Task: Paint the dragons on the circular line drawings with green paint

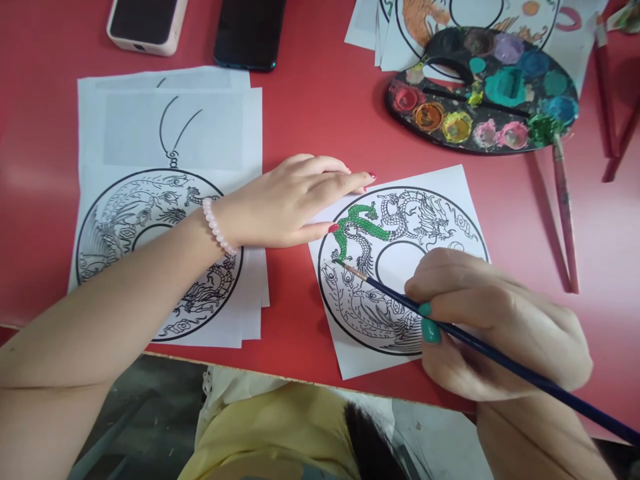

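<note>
My right hand [493, 323] is closed round a thin dark-blue paintbrush [480, 347]. Its tip touches the left part of a round dragon-and-phoenix line drawing on a white sheet [440, 183]. Part of the dragon [363, 230] is painted green. My left hand [295, 200] lies flat on the red table [320, 113], fingers stretched out, pressing the sheet's left edge. A pink bead bracelet [217, 227] circles its wrist.
A stack of uncoloured printed sheets [165, 133] lies at left. A black palette [483, 90] with many paint blobs sits top right, a brush [565, 207] leaning off it. Two phones [147, 23] [250, 30] lie at the far edge. More sheets [395, 33] lie under the palette.
</note>
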`<state>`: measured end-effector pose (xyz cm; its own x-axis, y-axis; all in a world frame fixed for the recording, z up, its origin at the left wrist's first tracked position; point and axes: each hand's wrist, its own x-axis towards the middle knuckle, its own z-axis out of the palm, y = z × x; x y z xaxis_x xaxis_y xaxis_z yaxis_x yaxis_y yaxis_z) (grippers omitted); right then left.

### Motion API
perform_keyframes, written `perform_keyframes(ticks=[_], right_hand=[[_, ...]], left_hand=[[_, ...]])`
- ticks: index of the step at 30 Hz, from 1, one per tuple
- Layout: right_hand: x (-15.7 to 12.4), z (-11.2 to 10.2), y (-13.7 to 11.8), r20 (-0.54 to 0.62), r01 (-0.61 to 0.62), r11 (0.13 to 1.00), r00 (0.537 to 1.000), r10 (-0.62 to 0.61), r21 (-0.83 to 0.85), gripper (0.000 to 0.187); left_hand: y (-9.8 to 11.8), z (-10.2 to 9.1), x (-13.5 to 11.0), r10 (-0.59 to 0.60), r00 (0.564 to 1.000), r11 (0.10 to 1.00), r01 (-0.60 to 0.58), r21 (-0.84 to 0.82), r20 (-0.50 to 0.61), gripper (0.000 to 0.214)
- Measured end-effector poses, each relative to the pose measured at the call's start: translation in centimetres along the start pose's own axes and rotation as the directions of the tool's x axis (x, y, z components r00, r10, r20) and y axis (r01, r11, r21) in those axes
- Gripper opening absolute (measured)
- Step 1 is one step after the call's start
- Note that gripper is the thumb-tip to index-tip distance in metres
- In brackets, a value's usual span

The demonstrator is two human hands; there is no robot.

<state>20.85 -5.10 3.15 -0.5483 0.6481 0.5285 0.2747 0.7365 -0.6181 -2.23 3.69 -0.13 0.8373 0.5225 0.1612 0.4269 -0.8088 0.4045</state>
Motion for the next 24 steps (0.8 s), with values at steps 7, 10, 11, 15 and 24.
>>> perform_keyframes(ticks=[7, 10, 11, 15, 24], right_hand=[[-0.11, 0.17, 0.11, -0.023, 0.022, 1.000, 0.999, -0.022, -0.017, 0.024], [-0.07, 0.11, 0.09, -0.026, 0.023, 0.999, 0.999, -0.024, -0.028, 0.022], [-0.07, 0.09, 0.06, -0.034, 0.029, 0.999, 0.999, -0.030, -0.033, 0.022], [-0.13, 0.15, 0.03, -0.039, -0.004, 1.000, 0.999, 0.003, -0.031, 0.024], [-0.04, 0.29, 0.25, -0.036, 0.027, 0.998, 0.999, -0.029, -0.051, 0.025]], left_hand=[[0.03, -0.06, -0.01, -0.005, 1.000, 1.000, 0.005, 0.014, 0.017, 0.063], [-0.01, -0.03, -0.03, -0.001, 1.000, 1.000, 0.001, 0.013, 0.017, 0.063], [-0.04, -0.01, -0.03, -0.001, 1.000, 1.000, 0.001, 0.012, 0.014, 0.063], [-0.06, -0.01, -0.03, -0.002, 1.000, 1.000, 0.002, 0.008, 0.010, 0.062], [0.02, -0.08, -0.01, 0.005, 1.000, 1.000, -0.005, 0.007, 0.007, 0.061]])
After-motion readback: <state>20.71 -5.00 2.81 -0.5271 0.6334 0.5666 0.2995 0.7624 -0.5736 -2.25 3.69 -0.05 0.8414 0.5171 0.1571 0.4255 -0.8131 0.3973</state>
